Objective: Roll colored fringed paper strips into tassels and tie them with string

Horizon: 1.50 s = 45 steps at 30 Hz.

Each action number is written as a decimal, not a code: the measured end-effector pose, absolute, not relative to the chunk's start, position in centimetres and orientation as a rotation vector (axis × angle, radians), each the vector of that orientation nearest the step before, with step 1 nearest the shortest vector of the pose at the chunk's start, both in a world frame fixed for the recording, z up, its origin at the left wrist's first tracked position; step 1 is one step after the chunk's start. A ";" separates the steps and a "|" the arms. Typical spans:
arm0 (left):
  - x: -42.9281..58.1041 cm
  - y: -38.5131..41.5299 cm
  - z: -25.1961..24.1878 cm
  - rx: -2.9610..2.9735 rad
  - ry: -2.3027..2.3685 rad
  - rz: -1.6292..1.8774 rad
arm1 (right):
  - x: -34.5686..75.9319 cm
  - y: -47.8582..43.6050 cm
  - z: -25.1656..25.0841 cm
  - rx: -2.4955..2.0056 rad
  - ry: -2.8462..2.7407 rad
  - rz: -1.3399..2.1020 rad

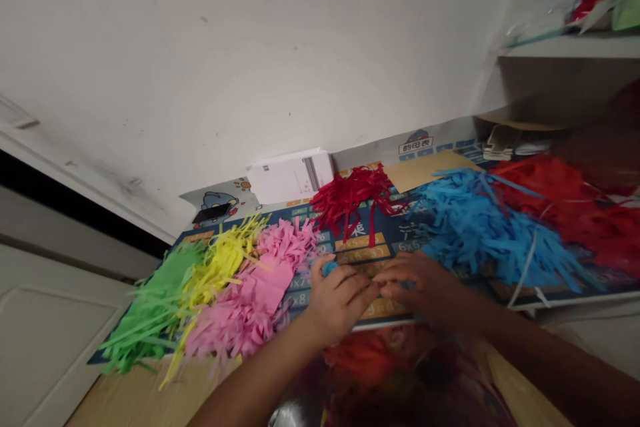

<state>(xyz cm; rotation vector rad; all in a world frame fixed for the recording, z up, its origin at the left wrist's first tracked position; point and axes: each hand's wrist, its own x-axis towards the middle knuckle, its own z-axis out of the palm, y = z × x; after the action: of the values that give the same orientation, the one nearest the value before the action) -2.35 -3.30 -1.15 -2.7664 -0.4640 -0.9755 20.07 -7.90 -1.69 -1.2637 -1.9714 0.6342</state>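
Close together near the table's front edge are my two hands. My left hand [336, 295] is curled, with a small bit of blue paper [329, 268] showing between its thumb and fingers. The fingertips of my right hand [407, 278] are bent and meet those of my left hand; a bit of blue shows under them, too blurred to make out. Beside my right hand lies a pile of blue fringed paper [480, 227]. Pink fringed paper [265, 287] lies to the left of my left hand, and dark red fringed strips [353, 200] are beyond both hands.
Yellow [220, 260] and green fringed paper [160, 300] lie at the left. A white box [287, 177] stands against the wall, near a tan sheet [425, 170]. Red fringed paper [555, 200] fills the right side, below a shelf [575, 48].
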 end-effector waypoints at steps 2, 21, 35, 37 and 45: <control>-2.7 -5.0 0.1 -2.740 -0.439 -1.079 | 20.2 -8.7 -1.1 -1.201 -1.800 1.057; 1.2 -10.5 -3.2 -2.901 -1.269 -2.021 | 15.7 -12.7 -4.7 -1.020 -0.678 1.355; 0.2 -7.3 -4.4 -3.056 -1.969 -2.759 | 26.1 0.8 -2.5 -1.896 -1.853 0.291; 0.6 -7.2 -4.6 -2.938 -2.129 -2.979 | 28.9 4.4 -2.1 -2.052 -1.866 0.183; 1.2 -6.2 -5.6 -2.864 -2.314 -2.848 | 29.0 7.8 -4.7 -2.248 -2.058 0.236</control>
<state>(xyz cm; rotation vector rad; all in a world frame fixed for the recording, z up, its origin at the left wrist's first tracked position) 1.18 -6.15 -5.62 -2.8641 -2.3138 -2.8481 29.04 7.79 -4.69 -2.2477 -2.0579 0.2357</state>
